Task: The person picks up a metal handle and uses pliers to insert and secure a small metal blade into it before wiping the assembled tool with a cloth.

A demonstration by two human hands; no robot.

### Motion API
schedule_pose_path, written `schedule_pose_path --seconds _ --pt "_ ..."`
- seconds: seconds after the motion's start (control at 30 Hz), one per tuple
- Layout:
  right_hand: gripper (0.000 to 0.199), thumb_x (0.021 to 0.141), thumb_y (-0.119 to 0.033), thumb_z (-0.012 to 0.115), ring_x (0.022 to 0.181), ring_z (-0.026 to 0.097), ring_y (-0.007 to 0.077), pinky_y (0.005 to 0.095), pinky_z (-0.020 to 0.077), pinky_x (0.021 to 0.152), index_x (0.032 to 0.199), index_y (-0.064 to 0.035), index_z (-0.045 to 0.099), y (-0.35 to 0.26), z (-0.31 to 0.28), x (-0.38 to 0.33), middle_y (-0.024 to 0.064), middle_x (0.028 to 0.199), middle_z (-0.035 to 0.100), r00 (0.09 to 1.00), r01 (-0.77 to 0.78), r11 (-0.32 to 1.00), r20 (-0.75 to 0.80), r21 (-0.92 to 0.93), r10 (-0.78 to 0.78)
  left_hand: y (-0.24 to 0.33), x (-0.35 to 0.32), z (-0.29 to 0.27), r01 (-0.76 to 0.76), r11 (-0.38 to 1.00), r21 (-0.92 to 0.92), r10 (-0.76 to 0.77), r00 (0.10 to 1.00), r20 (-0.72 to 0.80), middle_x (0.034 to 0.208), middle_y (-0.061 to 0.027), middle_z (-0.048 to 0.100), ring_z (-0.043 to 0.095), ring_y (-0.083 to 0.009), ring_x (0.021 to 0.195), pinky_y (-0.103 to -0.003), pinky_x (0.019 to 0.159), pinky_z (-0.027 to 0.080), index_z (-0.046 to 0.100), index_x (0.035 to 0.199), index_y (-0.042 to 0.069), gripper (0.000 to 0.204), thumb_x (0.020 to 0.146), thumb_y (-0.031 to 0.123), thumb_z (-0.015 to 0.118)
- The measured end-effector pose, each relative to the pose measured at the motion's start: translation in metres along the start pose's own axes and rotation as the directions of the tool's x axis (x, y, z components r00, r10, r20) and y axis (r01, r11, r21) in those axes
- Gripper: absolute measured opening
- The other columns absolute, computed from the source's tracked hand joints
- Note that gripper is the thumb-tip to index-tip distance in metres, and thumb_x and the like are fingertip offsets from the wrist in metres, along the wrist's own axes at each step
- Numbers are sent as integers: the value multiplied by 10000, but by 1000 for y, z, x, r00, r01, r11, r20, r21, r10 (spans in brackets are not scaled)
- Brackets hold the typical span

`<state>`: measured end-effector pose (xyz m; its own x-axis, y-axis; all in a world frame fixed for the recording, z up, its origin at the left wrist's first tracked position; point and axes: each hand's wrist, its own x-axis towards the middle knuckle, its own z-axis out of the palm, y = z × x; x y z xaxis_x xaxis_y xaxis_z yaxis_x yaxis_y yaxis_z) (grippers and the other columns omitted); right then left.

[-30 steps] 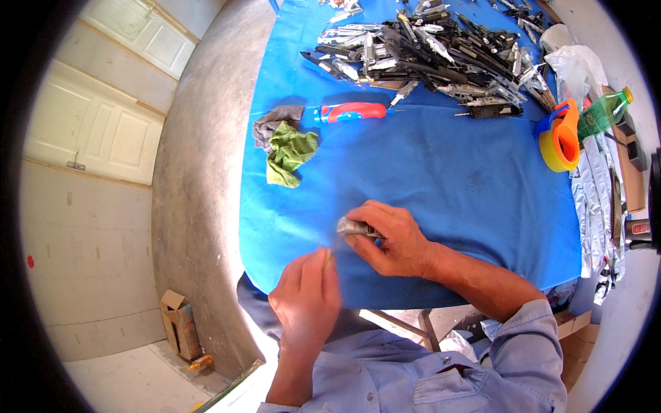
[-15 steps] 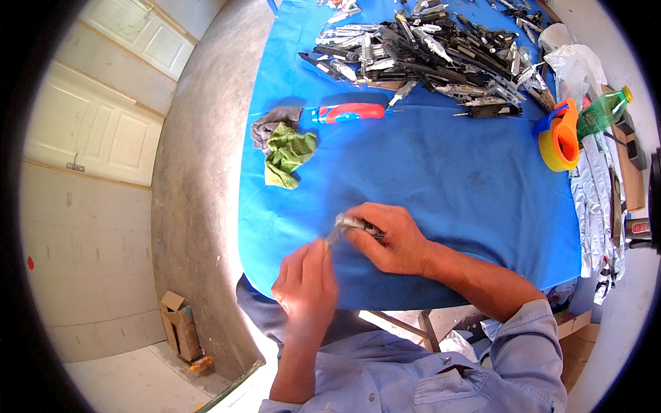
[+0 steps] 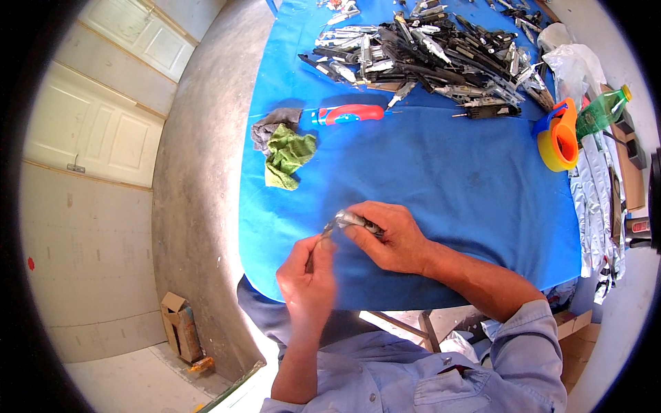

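Note:
My right hand (image 3: 392, 237) is wrapped round a small silver-and-black metal part (image 3: 354, 219), whose silver end sticks out toward the left. My left hand (image 3: 308, 272) is closed in a pinch just below that end. Between its thumb and fingers runs a thin greyish piece (image 3: 328, 229) that meets the silver tip; whether it is a strip or part of the same object I cannot tell. Both hands are above the near edge of the blue cloth (image 3: 441, 172). Most of the metal part is hidden inside my right hand.
A heap of similar silver and black parts (image 3: 447, 51) covers the table's far side. Nearer lie a red-and-blue screwdriver (image 3: 350, 113), a green rag (image 3: 288, 155) and a grey rag (image 3: 275, 124). At right are an orange-and-yellow tape dispenser (image 3: 561, 138) and a green bottle (image 3: 602, 113).
My left hand has shifted slightly right and its fingers have turned; the greyish piece at the silver tip now looks darker and more bent. My right hand has hardly moved.

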<state>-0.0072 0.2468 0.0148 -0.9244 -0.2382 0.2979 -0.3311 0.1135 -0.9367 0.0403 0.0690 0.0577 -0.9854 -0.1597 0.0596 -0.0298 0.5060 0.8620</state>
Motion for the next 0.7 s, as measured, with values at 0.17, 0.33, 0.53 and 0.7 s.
schedule_pose_path --seconds 0.17,0.33,0.53,0.7 --pt "182 970 -172 700 736 650 367 425 498 654 1054 -11 695 0 -1 0 181 840 664 1000 -20 1000 22 -3 20 -2 16 -13 47 991 -123 -35 994 105 825 13 732 497 -19 676 -210 604 409 751 1037 9 180 1057 174 682" --pt "210 975 -200 699 744 673 333 409 510 674 1059 -7 701 -5 -8 3 183 848 682 987 -144 988 84 55 139 -3 36 -30 2 999 -38 8 966 257 847 8 732 533 -23 694 -206 614 427 763 1022 15 176 1052 168 683" --pt "230 977 -218 696 759 690 329 416 517 686 1068 -6 707 -4 -7 3 183 862 697 986 -131 991 105 35 127 -11 37 -41 148 971 -187 -92 956 279 813 11 676 534 -29 743 -217 650 448 746 1016 -40 172 1026 129 719" --pt "233 976 -228 699 771 694 352 424 518 688 1060 -11 708 -7 -8 4 187 864 699 984 -137 991 114 14 134 -32 37 -47 -92 977 194 73 992 99 840 -62 725 648 -145 735 -283 645 499 760 1006 -2 116 984 109 735"
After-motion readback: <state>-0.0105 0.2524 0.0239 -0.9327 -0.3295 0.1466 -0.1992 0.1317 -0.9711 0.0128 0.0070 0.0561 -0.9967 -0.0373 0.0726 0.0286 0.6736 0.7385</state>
